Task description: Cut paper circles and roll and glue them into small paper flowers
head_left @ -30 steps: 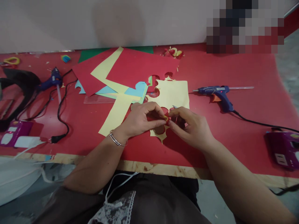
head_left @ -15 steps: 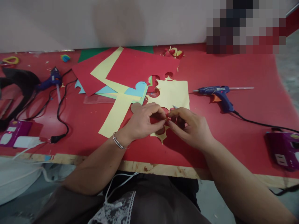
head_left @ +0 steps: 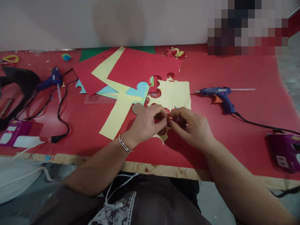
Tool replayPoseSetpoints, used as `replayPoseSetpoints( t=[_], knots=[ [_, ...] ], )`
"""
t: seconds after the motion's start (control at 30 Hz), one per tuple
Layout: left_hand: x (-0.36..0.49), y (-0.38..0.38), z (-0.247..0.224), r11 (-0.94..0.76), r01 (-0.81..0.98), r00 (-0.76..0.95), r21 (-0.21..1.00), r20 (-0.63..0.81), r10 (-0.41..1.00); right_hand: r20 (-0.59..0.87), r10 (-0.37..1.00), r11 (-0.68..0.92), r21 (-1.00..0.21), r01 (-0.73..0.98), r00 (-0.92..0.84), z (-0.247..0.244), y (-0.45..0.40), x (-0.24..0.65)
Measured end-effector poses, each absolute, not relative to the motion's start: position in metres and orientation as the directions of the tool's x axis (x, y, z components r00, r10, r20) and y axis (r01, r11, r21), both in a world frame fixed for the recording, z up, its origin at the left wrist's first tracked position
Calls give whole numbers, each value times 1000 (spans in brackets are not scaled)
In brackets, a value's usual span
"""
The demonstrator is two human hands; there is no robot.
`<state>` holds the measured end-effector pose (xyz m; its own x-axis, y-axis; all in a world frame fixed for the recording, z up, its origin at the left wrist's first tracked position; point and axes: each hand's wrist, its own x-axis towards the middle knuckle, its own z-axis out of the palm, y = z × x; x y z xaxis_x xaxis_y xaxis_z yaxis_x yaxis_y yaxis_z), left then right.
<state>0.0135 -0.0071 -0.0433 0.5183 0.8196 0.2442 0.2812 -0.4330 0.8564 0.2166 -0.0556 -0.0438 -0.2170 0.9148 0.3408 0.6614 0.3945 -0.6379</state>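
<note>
My left hand (head_left: 147, 123) and my right hand (head_left: 193, 126) meet fingertip to fingertip above the red tabletop. Both are closed in a pinch on a small red and yellow piece (head_left: 168, 118), mostly hidden by the fingers; its material is too small to tell. Beneath and behind the hands lies a yellow sheet (head_left: 175, 93) with rounded bites cut from its edge. A round grey-brown disc (head_left: 138, 108) sits just behind my left hand. The grey tip of some tool (head_left: 176, 107) shows behind my right fingers, the rest of it covered.
Red sheets (head_left: 145, 67), a yellow strip (head_left: 114, 120) and blue paper (head_left: 142, 89) overlap at the back. A blue glue gun (head_left: 217, 93) lies right, its cord reaching a purple power box (head_left: 286, 150). Another glue gun (head_left: 55, 78) and purple box (head_left: 17, 131) are left.
My left wrist has shifted slightly to the right and its bracelet has turned a little. The fingertips stay together on the small piece; the tabletop things keep their places.
</note>
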Motion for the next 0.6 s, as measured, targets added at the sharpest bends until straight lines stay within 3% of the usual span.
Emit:
replayPoseSetpoints(
  t=[0.43,0.6],
  knots=[
    [10,-3,-41,-259,183,546,949,121,829,345,917,387,-652,652,-199,-45,-57,216],
    [12,-7,-38,-394,284,538,874,195,820,344,916,391,-648,653,-207,-45,-55,216]
  ],
)
